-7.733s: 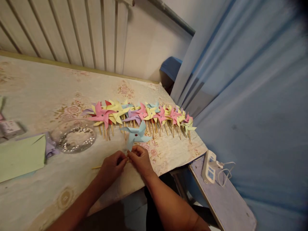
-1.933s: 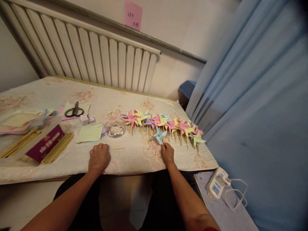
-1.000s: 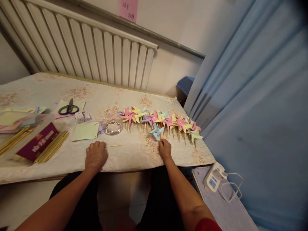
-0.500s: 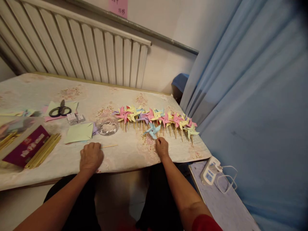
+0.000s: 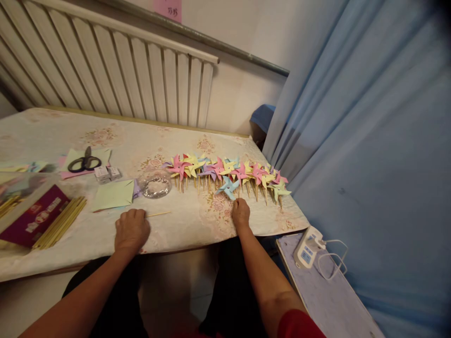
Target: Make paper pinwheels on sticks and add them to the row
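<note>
Close in front of the pinwheel row (image 5: 241,172), the right hand (image 5: 241,213) pinches the blue pinwheel (image 5: 228,188). Left of that row, the left hand (image 5: 132,230) lies curled at a thin stick (image 5: 158,214); I can't tell if it grips.

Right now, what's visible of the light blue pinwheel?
The light blue pinwheel looks like folded paper: four pointed blades around a small dark centre. It faces the camera, over the floral tablecloth, in front of the pinwheel row. The right hand pinches it from below; no stick can be made out.
</note>
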`<action>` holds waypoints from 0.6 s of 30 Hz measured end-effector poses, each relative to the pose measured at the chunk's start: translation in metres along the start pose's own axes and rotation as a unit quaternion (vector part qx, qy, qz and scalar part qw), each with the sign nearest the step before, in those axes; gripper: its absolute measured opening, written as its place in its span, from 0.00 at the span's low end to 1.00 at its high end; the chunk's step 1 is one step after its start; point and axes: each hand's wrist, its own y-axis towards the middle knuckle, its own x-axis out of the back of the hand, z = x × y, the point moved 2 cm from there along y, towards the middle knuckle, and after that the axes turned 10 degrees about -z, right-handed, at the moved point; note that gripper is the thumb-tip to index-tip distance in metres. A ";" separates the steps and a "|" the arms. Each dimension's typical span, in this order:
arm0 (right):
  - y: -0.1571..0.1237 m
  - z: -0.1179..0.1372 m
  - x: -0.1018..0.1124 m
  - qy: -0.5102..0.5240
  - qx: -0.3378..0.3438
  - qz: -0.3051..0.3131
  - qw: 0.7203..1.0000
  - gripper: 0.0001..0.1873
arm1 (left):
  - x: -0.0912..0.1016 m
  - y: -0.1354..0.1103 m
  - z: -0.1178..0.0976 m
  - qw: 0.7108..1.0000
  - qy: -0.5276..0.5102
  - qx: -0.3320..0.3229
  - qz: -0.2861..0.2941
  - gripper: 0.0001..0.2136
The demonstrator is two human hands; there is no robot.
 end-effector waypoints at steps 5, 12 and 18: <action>0.001 -0.003 -0.004 -0.006 0.001 -0.002 1.000 0.12 | 0.000 0.001 0.000 1.000 0.005 -0.003 0.000 0.15; 0.003 -0.007 -0.008 -0.007 0.004 -0.001 1.000 0.10 | -0.001 0.000 0.001 1.000 0.006 -0.005 -0.005 0.14; 0.005 -0.006 -0.010 -0.003 0.007 -0.006 1.000 0.11 | -0.003 0.000 0.001 1.000 0.001 -0.007 -0.008 0.15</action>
